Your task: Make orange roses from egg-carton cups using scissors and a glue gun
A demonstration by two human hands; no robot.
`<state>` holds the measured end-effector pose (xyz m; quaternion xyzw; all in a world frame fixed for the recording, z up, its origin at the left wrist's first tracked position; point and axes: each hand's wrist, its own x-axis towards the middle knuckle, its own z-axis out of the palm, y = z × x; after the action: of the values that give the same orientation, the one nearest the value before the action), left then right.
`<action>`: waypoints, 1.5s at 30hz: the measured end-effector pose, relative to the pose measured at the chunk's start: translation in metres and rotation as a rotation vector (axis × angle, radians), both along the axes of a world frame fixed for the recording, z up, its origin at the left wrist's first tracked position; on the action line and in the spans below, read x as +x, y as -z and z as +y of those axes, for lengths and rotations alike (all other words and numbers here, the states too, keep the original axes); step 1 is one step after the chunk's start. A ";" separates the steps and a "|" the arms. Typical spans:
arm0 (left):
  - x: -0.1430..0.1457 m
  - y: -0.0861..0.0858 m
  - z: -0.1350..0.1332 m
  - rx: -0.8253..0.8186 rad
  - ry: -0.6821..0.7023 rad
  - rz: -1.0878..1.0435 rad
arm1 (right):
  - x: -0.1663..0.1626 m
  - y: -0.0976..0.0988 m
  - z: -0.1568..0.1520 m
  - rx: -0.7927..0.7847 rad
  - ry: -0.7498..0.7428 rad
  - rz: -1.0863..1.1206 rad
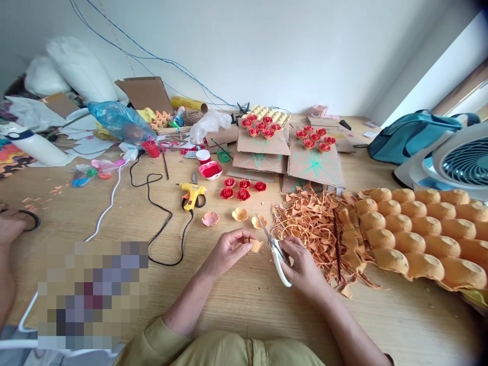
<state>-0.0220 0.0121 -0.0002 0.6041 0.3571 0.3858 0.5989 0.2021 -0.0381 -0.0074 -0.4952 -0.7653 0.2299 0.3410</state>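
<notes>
Between the thumb and fingers of my left hand (231, 252) is a small orange egg-carton piece (256, 246). My right hand (301, 264) grips white-handled scissors (277, 256), whose blades point up and left, apart from the piece. Just beyond my hands stand two cut orange cups, a nearer cup (260, 221) partly behind the scissor tips and another petal-edged cup (240, 214). A pinkish layered flower (210, 219) sits left of them. To the right of my right hand spreads a heap of orange carton scraps (308, 223).
Several red paper roses (243, 194) stand near a yellow glue gun (191, 195) with a black cord. Behind are a dish of red paint (210, 171) and cardboard sheets (314, 165) bearing roses. Egg trays (423, 229) and a fan (463, 157) fill the right. Another person's hand (13, 226) holds scissors at left.
</notes>
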 end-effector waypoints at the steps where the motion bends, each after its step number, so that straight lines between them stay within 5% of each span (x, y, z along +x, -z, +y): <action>1: 0.001 0.001 0.000 -0.022 -0.002 -0.020 | 0.000 0.000 0.000 -0.017 0.022 0.029; 11: 0.001 0.008 -0.004 0.033 -0.032 0.078 | 0.001 -0.005 -0.002 -0.277 0.017 0.426; 25: 0.012 0.001 -0.014 -0.016 0.197 0.082 | -0.015 -0.010 -0.007 -0.363 0.001 0.540; 36: 0.024 0.012 -0.022 -0.157 0.198 -0.118 | -0.017 -0.001 -0.004 -0.453 0.032 0.833; 45: 0.031 0.009 -0.025 -0.333 0.085 -0.351 | -0.026 0.009 -0.008 -0.356 0.091 0.793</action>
<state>0.0095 -0.0125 -0.0092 0.4354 0.2804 0.3952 0.7587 0.1765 -0.0458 -0.0163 -0.4528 -0.5011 0.5154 0.5274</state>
